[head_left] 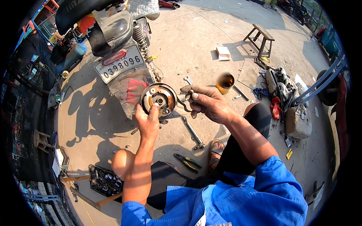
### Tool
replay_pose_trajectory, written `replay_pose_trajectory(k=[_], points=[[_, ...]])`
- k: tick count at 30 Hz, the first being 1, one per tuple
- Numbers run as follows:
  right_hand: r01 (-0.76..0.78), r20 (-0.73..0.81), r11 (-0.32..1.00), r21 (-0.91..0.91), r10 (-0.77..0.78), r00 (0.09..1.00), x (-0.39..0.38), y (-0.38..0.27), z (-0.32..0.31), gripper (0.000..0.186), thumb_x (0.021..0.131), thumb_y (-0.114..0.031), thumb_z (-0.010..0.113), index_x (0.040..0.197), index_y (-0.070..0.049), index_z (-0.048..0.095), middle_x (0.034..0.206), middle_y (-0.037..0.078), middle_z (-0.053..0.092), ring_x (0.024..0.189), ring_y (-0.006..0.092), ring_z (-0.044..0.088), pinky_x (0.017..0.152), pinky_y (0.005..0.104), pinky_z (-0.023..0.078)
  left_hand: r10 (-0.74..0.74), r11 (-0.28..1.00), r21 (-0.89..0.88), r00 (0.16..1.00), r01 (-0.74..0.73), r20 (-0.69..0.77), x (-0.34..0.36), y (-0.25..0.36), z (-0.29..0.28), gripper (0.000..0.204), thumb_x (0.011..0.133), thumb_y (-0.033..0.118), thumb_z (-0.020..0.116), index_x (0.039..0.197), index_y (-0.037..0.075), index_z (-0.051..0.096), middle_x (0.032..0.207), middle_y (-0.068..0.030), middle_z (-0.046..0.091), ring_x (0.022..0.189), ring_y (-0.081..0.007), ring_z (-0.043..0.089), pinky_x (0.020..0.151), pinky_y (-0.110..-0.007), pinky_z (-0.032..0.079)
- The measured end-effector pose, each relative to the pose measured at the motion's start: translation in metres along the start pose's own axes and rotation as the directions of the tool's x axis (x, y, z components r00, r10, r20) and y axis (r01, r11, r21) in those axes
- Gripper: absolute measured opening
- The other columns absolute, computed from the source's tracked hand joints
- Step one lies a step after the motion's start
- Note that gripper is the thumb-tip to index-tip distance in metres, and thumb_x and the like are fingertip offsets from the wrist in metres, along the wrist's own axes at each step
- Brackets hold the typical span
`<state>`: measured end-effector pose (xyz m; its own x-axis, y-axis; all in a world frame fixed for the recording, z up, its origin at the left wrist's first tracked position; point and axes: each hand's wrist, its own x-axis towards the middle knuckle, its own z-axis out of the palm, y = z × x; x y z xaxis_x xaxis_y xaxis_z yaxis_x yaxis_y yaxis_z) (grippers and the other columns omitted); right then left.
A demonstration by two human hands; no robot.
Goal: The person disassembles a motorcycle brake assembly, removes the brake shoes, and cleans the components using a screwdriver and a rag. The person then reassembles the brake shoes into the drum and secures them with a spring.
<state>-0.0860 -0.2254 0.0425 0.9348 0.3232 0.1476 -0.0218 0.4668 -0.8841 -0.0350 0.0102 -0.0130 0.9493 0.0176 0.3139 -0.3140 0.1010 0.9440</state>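
Observation:
A round brake backing plate (158,98) with curved brake shoes inside it is in front of me, its inner face turned up. My left hand (148,123) grips its near edge, thumb laid over the rim onto the inside. Just right of the plate, my right hand (211,101) pinches a small metal part (190,94) between thumb and fingers; its exact kind does not show. A dark curved lever (183,104) runs between the plate and my right fingers. Whether those fingers also grip the lever is hidden.
Beyond the plate stands a motorcycle's rear end (117,34). On the ground lie a ratchet wrench (192,132), pliers (187,162) and a spanner (187,80). A tin of dark liquid (225,83), a stool (260,37) and an open socket case (105,180) are around me.

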Motion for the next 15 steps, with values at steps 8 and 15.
replay_pose_trajectory(k=[8,15], points=[[0.041,0.011,0.998,-0.056,-0.041,0.999,0.0007,0.0025,-0.0011,0.042,0.106,-0.022,0.056,0.142,0.000,0.055,0.088,0.000,0.051,0.076,0.0094,0.048,0.075,0.0289,0.054,0.004,0.999,0.045,1.000,-0.005,0.015,-0.0005,-0.0051,-0.0041,0.026,0.093,0.000,0.061,0.119,-0.005,0.061,0.110,-0.0065,0.069,0.098,-0.0115,0.064,0.090,-0.028,0.050],[0.056,0.007,0.996,-0.066,-0.056,0.998,0.0004,0.0019,-0.0027,0.041,0.106,-0.021,0.056,0.141,0.001,0.056,0.089,0.000,0.051,0.077,0.0088,0.050,0.074,0.0285,0.055,0.019,1.000,0.013,1.000,-0.019,0.018,0.0001,-0.0020,-0.0005,0.027,0.093,0.000,0.061,0.119,-0.005,0.061,0.109,-0.0062,0.069,0.097,-0.0115,0.064,0.090,-0.028,0.050]])
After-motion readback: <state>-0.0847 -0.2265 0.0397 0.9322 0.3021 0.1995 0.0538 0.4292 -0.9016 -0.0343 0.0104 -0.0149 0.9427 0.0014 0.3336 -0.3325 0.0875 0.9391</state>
